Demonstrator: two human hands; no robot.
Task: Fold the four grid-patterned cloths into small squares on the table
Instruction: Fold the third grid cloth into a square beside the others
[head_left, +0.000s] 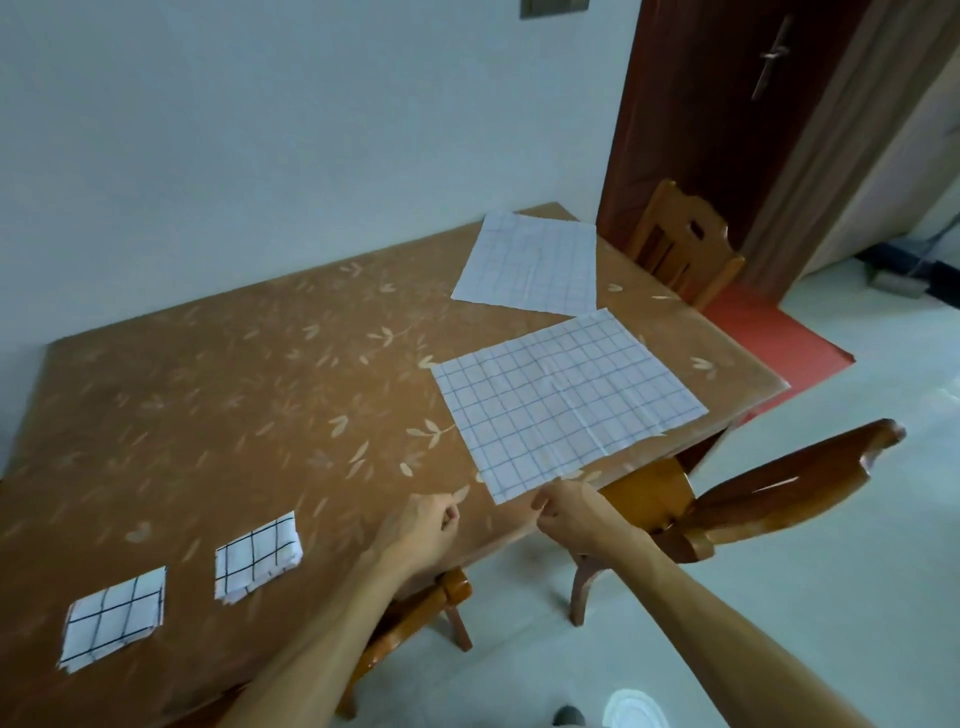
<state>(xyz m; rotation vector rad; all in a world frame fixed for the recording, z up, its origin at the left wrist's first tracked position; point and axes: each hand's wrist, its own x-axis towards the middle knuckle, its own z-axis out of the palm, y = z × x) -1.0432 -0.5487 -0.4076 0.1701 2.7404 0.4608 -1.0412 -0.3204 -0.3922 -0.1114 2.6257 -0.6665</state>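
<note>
Two white cloths with black grid lines lie folded into small squares on the brown leaf-patterned table (234, 415): one at the near left (111, 618), one beside it (258, 557). Two larger white cloths with blue grid lines lie spread flat: one near the table's right edge (566, 402), one farther back (530, 262). My left hand (423, 530) hovers over the table's front edge, fingers curled, holding nothing. My right hand (566, 514) is curled by the near corner of the closer blue-grid cloth; whether it pinches the corner is unclear.
A wooden chair (779, 483) stands at the table's front right, another chair (685, 244) at the far right by a dark door (727, 104). A third chair's legs (415, 613) show under the front edge. A wall runs behind the table.
</note>
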